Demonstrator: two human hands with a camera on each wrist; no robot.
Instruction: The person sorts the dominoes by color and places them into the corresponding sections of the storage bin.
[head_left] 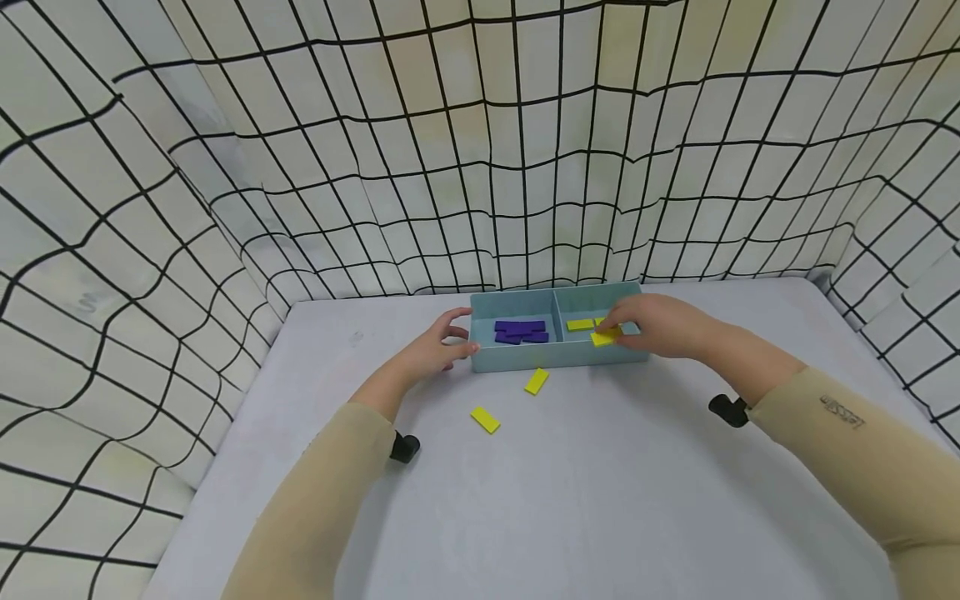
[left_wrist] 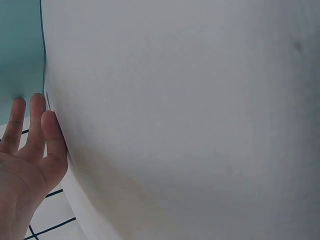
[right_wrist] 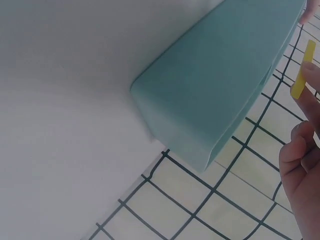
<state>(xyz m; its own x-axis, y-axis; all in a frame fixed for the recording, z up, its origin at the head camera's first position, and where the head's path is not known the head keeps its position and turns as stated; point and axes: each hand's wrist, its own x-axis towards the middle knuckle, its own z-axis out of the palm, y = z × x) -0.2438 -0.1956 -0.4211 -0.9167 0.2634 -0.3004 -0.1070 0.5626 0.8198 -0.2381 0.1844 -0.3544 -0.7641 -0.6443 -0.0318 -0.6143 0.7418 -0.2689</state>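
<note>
A pale blue-green box (head_left: 558,358) with a divider stands near the table's far edge. Its left compartment holds several purple tiles (head_left: 517,328), and its right one yellow tiles (head_left: 580,325). Over the right compartment, my right hand (head_left: 667,325) pinches a thin yellow rectangular tile (right_wrist: 303,70) between thumb and finger. My left hand (head_left: 431,350) rests against the box's left end, its fingers fairly straight in the left wrist view. In front of the box, one loose yellow tile (head_left: 536,382) lies on the table, and a second yellow tile (head_left: 484,420) lies closer to me.
A white-covered table (head_left: 570,500) carries everything. Behind it and along both sides rises a wall covering with a black grid (head_left: 480,167). Small black devices (head_left: 405,448) sit at both wrists, at the ends of the beige sleeves (head_left: 322,492).
</note>
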